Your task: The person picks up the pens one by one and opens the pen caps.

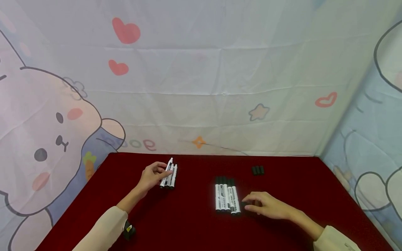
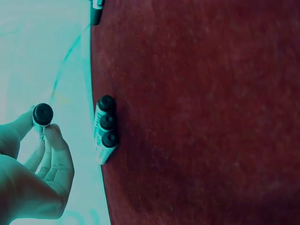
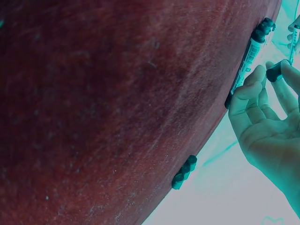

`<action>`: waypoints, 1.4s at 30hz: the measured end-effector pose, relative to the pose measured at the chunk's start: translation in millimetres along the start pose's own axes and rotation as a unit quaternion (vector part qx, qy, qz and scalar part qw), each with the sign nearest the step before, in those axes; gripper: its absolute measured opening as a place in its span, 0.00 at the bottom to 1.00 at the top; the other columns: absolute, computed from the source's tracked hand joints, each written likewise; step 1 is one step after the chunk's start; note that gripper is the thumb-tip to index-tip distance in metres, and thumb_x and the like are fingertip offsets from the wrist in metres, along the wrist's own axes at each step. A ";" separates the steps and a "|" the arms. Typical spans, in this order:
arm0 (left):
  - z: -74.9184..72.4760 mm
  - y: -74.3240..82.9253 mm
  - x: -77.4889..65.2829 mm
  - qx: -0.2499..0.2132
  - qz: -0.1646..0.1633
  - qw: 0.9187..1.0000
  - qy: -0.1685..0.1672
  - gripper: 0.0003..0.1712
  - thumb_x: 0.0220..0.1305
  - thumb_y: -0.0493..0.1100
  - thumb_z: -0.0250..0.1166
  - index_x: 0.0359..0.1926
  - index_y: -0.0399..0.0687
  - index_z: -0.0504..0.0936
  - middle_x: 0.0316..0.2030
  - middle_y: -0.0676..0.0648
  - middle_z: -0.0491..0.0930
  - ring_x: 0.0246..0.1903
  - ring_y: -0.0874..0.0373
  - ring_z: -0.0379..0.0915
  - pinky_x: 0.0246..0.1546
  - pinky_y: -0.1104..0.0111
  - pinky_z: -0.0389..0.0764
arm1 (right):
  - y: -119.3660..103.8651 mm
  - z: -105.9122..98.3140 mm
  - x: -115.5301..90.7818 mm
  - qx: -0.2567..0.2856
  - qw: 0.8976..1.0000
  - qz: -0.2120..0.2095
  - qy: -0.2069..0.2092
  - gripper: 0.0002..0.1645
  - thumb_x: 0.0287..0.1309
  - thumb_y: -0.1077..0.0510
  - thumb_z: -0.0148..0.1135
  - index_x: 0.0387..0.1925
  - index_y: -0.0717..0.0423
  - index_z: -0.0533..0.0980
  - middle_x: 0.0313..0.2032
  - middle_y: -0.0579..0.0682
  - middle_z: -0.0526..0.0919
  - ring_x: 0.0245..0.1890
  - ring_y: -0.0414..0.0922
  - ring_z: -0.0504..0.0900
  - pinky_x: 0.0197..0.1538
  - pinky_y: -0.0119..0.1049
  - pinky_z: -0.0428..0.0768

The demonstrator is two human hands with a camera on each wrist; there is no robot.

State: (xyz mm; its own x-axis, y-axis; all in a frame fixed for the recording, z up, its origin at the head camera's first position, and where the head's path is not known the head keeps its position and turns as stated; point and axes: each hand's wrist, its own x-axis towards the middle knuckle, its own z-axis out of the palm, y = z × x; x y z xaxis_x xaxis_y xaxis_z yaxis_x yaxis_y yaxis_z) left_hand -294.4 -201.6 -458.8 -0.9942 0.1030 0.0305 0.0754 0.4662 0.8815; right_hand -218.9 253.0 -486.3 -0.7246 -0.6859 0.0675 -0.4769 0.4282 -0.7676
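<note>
My left hand pinches a white marker between thumb and fingers, its black end facing the left wrist camera. Below and beside it, three white markers lie side by side on the table; in the head view these markers show bare white tips, with the held one partly overlapping them. At the right, my right hand pinches a small black marker cap between thumb and fingertips. Just left of that hand lies a row of several white markers with black caps on.
Three black caps lie together toward the back right of the dark red table. A pale cloth wall with cartoon prints rises behind the table's far edge. A dark device is at my left wrist.
</note>
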 end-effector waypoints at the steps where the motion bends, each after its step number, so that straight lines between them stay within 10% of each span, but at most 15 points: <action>1: 0.0 -0.1 0.3 0.001 -0.003 1.000 0.001 0.27 0.67 0.49 0.71 0.60 0.39 0.77 0.42 0.43 0.81 0.34 0.60 0.78 0.35 0.63 0.84 | -0.1 0.3 0.1 0.000 1.000 0.001 -0.001 0.18 0.74 0.54 0.59 0.56 0.61 0.80 0.40 0.49 0.81 0.27 0.31 0.76 0.31 0.29 0.80; 42: 0.1 -31.0 22.4 0.033 -0.059 0.997 0.027 0.23 0.68 0.43 0.69 0.55 0.28 0.78 0.37 0.40 0.83 0.27 0.60 0.77 0.27 0.68 0.83 | 6.3 4.3 -3.9 0.002 1.000 0.003 -0.015 0.19 0.74 0.52 0.58 0.56 0.60 0.80 0.43 0.50 0.82 0.26 0.30 0.76 0.31 0.29 0.80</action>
State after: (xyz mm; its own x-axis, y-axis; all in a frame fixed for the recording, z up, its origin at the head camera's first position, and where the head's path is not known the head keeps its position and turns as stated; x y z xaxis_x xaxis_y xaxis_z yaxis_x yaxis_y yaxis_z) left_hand -318.9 -213.7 -485.5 -0.9990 -0.0029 -0.0446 -0.0394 0.5289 0.8477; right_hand -216.9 255.9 -494.2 -0.7119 -0.7009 0.0440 -0.4713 0.4304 -0.7698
